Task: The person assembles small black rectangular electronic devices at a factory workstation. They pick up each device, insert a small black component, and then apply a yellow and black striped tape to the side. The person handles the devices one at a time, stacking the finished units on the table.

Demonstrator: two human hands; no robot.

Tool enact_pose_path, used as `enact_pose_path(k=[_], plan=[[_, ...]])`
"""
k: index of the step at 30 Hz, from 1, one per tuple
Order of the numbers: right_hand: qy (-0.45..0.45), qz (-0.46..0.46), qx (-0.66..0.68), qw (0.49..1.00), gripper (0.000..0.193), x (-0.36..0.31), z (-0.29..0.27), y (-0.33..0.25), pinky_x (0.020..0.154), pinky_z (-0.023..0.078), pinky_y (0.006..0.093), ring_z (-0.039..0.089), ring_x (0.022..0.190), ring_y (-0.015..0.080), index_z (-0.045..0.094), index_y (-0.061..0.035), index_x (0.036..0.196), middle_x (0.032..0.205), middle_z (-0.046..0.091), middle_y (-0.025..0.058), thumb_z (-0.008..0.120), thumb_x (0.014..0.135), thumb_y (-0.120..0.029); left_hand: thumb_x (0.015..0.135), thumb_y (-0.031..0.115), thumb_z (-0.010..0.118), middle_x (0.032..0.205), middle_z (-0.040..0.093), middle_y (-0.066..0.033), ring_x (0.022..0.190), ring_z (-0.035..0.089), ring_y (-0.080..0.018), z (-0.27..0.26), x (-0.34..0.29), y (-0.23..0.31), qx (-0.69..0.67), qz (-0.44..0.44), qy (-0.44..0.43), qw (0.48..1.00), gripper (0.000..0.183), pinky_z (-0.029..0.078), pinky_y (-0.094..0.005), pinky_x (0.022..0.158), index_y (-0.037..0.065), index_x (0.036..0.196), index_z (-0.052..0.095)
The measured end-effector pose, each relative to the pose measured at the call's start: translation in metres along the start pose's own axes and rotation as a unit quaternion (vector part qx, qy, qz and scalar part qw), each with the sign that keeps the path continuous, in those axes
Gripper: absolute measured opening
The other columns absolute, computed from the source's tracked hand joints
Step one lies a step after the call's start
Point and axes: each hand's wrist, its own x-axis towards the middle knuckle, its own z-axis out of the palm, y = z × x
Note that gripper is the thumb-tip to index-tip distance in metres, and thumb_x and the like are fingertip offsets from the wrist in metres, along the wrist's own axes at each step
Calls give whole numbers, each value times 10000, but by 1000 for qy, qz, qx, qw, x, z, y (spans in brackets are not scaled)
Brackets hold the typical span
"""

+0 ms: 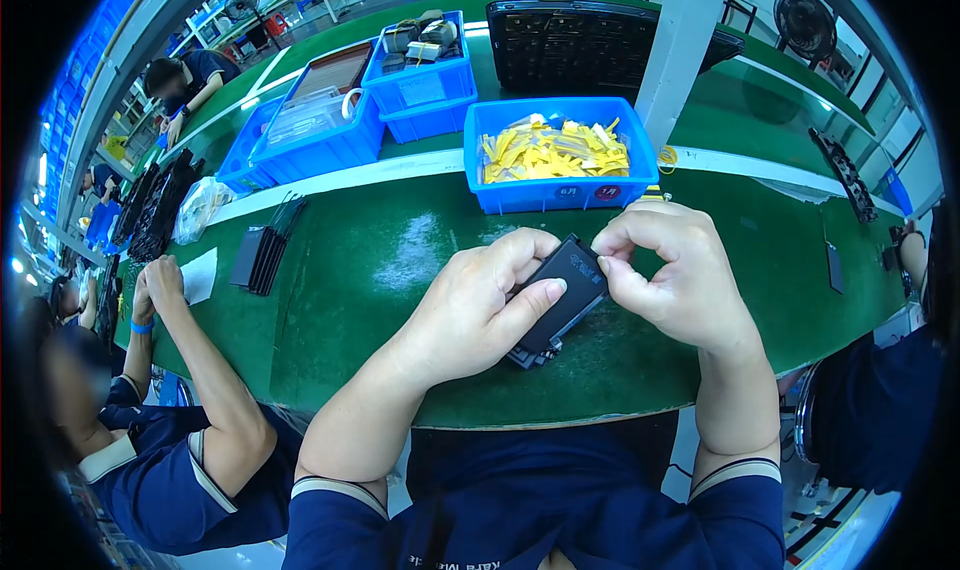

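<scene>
The left hand (485,295) is clamped on a flat black part (568,282): the thumb lies on its face, the other fingers go around its left edge. The right hand (675,270) has the thumb and forefinger brought together, just beside the upper right corner of this part; whether something thin is between them, I cannot tell. The part is slanted, over the green table (370,340) and in front of the person — I cannot tell if its lower end rests on the surface.

What could go wrong, in my judgement: the part is held by one hand only, so a hard pull at the corner may turn it or make it slip from under the thumb. Small pieces (548,348) show at its lower end, and if they knock on the table, they could bend.

Beyond the hands stands a blue bin (540,200), filled with many yellow strips (555,150) in a loose heap — some lie near its rim and could fall out if the bin is bumped. Farther left, an upper blue box (456,80) holds grey and dark bundles (420,38) and stands on another blue box (430,122). Beside them, a wide blue tray (335,148) carries clear plastic pieces (305,118).
</scene>
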Motion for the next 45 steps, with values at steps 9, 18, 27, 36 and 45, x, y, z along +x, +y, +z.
enact_pose_path(k=[9,18,27,36,45], plan=[[124,51,307,942,167,-5,29,-4,745,492,266,624,811,135,639,-8,951,884,652,66,691,795,-42,829,-25,634,999,562,-53,894,572,-89,6,0,0,-269,-15,73,960,360,483,-226,774,14,1142,460],[61,101,482,868,86,-6,31,-3,692,469,225,569,755,76,612,-4,874,826,613,20,679,823,-23,883,75,594,927,537,-38,845,520,-84,13,0,-8,-217,55,116,968,183,447,-237,745,14,1032,506],[38,66,366,928,87,-7,24,-7,683,471,223,568,746,73,628,5,821,804,618,18,699,801,-41,877,97,602,903,523,-25,833,486,-82,11,-3,-6,-173,54,96,979,141,399,-234,753,32,970,518],[-31,98,499,860,105,-3,23,-1,662,491,219,599,713,82,645,-5,807,762,639,32,735,755,-13,850,69,602,918,519,-24,875,485,-84,9,-6,-2,-188,50,42,980,128,388,-232,792,42,947,522],[-6,130,604,786,149,-2,33,7,694,496,216,615,746,93,630,-15,860,823,643,43,739,759,-23,843,67,659,954,513,-12,867,503,-72,15,-4,-3,-323,35,42,945,235,438,-234,760,30,1018,506]])
